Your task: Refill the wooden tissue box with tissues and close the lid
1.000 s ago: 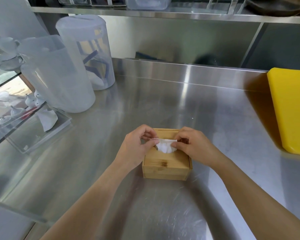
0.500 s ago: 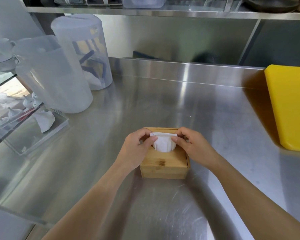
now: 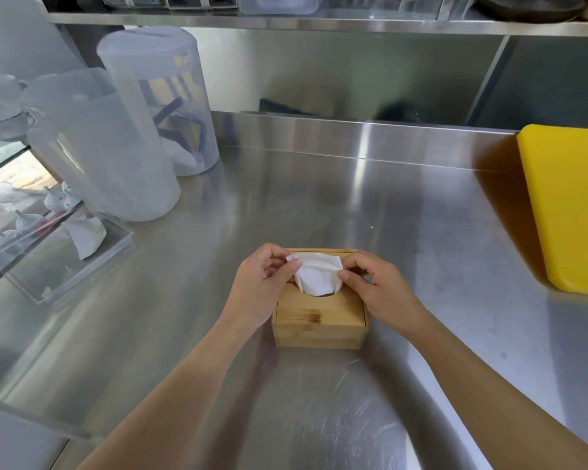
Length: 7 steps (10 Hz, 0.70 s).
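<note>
A small wooden tissue box [image 3: 319,317] sits on the steel counter in the lower middle of the head view, its lid down on top. A white tissue [image 3: 318,274] stands up through the round hole in the lid. My left hand [image 3: 262,286] pinches the tissue's left corner between thumb and fingers. My right hand [image 3: 377,290] pinches its right edge the same way. Both hands rest over the box's top, one on each side of the hole.
Two translucent plastic pitchers [image 3: 106,147] stand at the back left, beside a clear acrylic tray [image 3: 68,259] holding a crumpled tissue. A yellow cutting board [image 3: 571,205] lies at the right. A steel shelf [image 3: 319,25] runs overhead along the back wall.
The tissue has been drawn further up out of the hole and spread wider between my two hands. The box has stayed in place.
</note>
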Available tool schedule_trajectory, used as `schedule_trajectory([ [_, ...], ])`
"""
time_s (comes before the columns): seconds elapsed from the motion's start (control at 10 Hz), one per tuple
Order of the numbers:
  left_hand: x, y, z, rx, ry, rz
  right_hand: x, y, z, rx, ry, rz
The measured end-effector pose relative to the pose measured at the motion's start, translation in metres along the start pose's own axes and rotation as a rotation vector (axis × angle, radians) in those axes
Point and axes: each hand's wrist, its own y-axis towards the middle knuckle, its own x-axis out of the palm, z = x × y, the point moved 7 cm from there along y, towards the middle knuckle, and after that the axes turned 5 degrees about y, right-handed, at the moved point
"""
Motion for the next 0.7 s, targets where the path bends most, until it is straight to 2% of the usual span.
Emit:
schedule_trajectory([
  [0.1, 0.006, -0.003, -0.002, -0.02, -0.048, -0.068, 0.002, -0.002, 0.003, 0.028, 0.039, 0.017],
  [0.2, 0.007, -0.003, -0.003, -0.005, 0.013, -0.066, 0.003, -0.001, 0.006, 0.039, 0.059, 0.011],
  [0.4, 0.0, -0.001, -0.009, -0.015, -0.083, -0.046, 0.001, -0.002, 0.009, 0.05, 0.106, 0.027],
  [0.6, -0.002, -0.002, -0.013, -0.027, -0.158, -0.005, 0.0, -0.004, 0.01, 0.069, 0.153, 0.034],
  [0.7, -0.009, 0.0, -0.011, -0.025, -0.229, 0.072, -0.009, -0.004, 0.008, 0.098, 0.252, 0.138],
])
